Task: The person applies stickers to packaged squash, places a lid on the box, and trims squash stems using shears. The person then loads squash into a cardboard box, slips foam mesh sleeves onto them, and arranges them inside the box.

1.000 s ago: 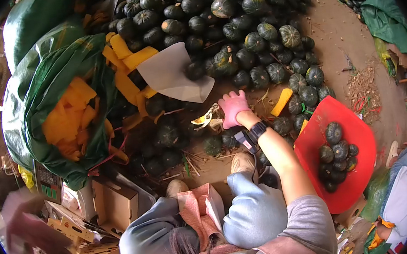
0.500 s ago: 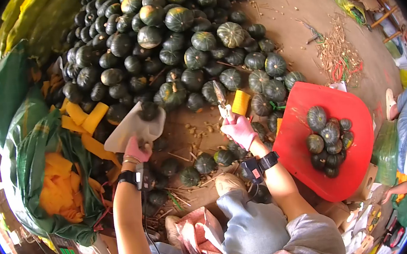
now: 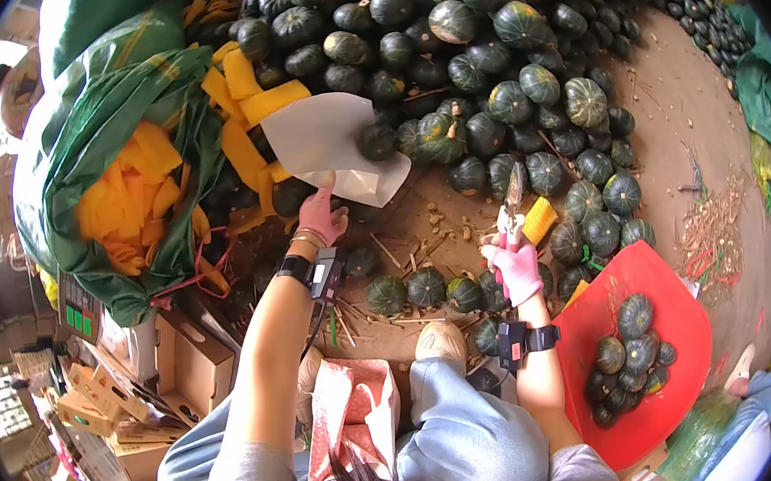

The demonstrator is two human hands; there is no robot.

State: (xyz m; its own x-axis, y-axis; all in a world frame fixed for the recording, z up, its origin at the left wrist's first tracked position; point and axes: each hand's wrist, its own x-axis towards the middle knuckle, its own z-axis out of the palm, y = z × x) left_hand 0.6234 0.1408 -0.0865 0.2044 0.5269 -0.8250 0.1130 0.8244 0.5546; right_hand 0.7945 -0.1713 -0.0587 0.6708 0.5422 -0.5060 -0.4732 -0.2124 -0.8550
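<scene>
My left hand [image 3: 322,219], in a pink glove, is closed on the lower edge of a whitish sheet [image 3: 313,131], its thumb along the edge. A small dark green pumpkin [image 3: 377,142] shows at the sheet's right side; I cannot tell whether it rests on the sheet. My right hand [image 3: 518,269], also pink-gloved, grips pruning shears [image 3: 514,194] with the blades pointing away from me. Just right of the shears lies a yellow foam piece [image 3: 539,220]. Several pumpkins [image 3: 426,287] form a row on the floor between my hands and my feet.
A large pumpkin heap [image 3: 478,52] rises ahead. At right stands a red scoop-shaped container [image 3: 665,305] with several pumpkins inside. At left are a green sack [image 3: 52,200] of yellow foam pieces and cardboard boxes [image 3: 192,364]. Dry stems [image 3: 710,239] litter the floor at right.
My view has swung left, shifting the scene to the right. The whitish sheet now looks more spread out, its larger part facing me. Both hands keep hold of their things.
</scene>
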